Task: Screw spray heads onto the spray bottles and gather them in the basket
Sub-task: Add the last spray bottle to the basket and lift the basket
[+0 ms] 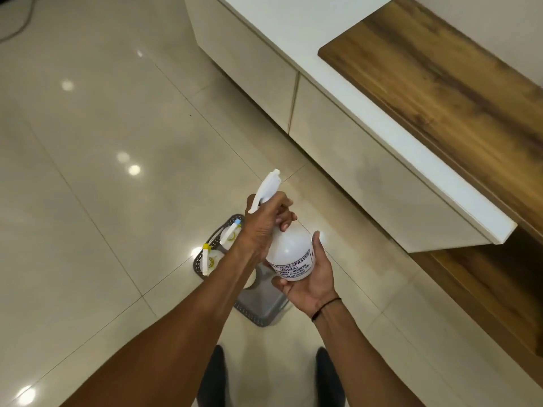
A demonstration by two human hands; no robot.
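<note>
Glossy beige floor tiles (102,127) run beside a white cabinet (338,136) topped with wood. Over them, the right hand (308,277) cups the base of a white spray bottle (292,254), fingers wrapped around it. The left hand (264,227) grips the white spray head (266,186) at the bottle's neck. Below, a grey basket (261,306) on the floor holds two more capped bottles (217,251).

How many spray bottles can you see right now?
3: one white bottle held in both hands, and two in the grey basket, blue-tipped and yellow-tipped. The left forearm may hide more.
</note>
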